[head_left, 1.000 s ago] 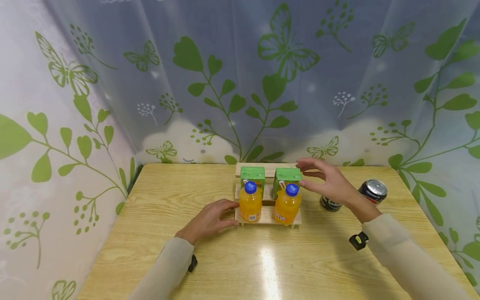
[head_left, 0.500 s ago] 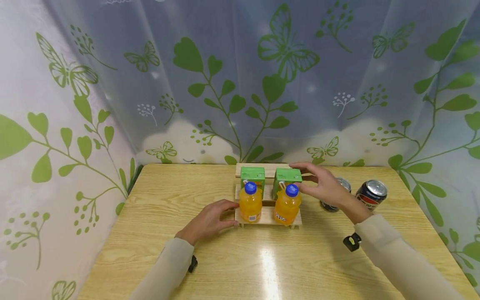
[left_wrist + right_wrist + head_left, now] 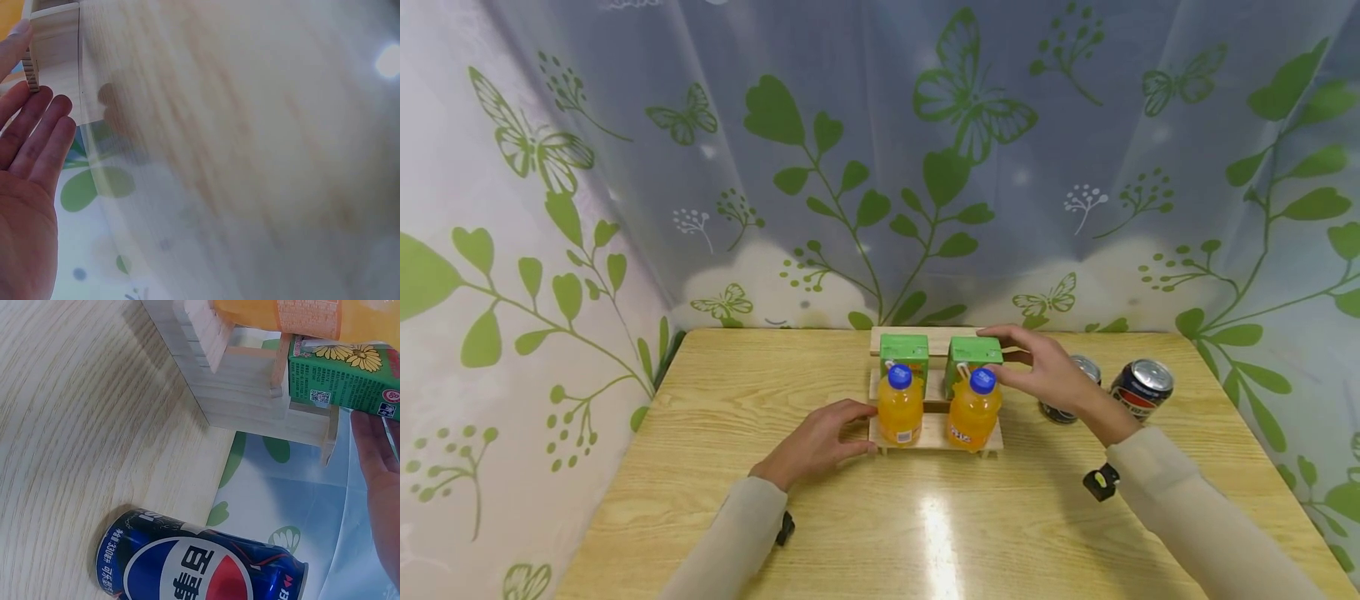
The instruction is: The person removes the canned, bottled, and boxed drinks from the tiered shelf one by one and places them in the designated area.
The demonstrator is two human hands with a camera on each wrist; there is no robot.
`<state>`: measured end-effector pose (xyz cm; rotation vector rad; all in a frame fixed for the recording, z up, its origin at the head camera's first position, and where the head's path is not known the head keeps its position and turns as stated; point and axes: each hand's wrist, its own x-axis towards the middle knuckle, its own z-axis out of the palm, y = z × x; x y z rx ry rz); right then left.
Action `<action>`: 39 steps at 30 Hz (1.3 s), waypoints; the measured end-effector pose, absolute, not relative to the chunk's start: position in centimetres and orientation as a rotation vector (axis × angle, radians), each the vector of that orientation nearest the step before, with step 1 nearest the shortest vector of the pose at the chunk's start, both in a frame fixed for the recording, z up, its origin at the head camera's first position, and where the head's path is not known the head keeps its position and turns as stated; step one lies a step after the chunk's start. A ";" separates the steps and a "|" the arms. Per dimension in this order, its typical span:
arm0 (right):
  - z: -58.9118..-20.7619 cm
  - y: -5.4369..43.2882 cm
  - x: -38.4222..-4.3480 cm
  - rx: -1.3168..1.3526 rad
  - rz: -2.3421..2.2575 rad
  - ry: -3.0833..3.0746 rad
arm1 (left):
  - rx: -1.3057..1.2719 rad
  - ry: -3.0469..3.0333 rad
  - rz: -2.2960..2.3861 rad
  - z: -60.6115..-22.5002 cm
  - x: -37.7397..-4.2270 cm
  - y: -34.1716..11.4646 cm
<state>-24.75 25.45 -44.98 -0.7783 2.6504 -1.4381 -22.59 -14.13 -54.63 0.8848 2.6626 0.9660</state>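
A small tiered wooden rack [image 3: 937,432] stands on the table, with two orange juice bottles, left bottle [image 3: 901,410] and right bottle [image 3: 974,413], on its lowest step. Behind them, on the middle step, are two green drink cartons: a left carton [image 3: 904,346] and a right carton [image 3: 973,350]. My left hand [image 3: 808,442] holds the left end of the lowest step, thumb at its front edge and index finger farther back. My right hand [image 3: 1043,372] grips the right carton from the side, thumb in front, fingers reaching behind; the fingertips are partly hidden.
To the right of the rack stand two dark cola cans, a near-upright can [image 3: 1141,390] and another can [image 3: 1058,412] partly behind my right wrist. The patterned curtain [image 3: 820,208] hangs along the table's back edge. Wooden table surface [image 3: 737,367] extends left of the rack.
My right hand has moved slightly left and closed in on the right carton, uncovering more of the cans. My left hand, the rack and the bottles have stayed in place.
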 end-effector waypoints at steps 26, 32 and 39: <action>-42.8 26.5 -24.5 -0.669 -1.539 2.615 | 0.884 2.671 0.952 -54.6 -22.5 -14.2; -41.7 27.3 -24.1 -0.647 -1.564 2.624 | 0.875 2.664 0.962 -54.5 -22.5 -14.1; -40.9 28.6 -23.5 -0.679 -1.618 2.658 | 0.874 2.655 0.972 -54.4 -22.5 -14.0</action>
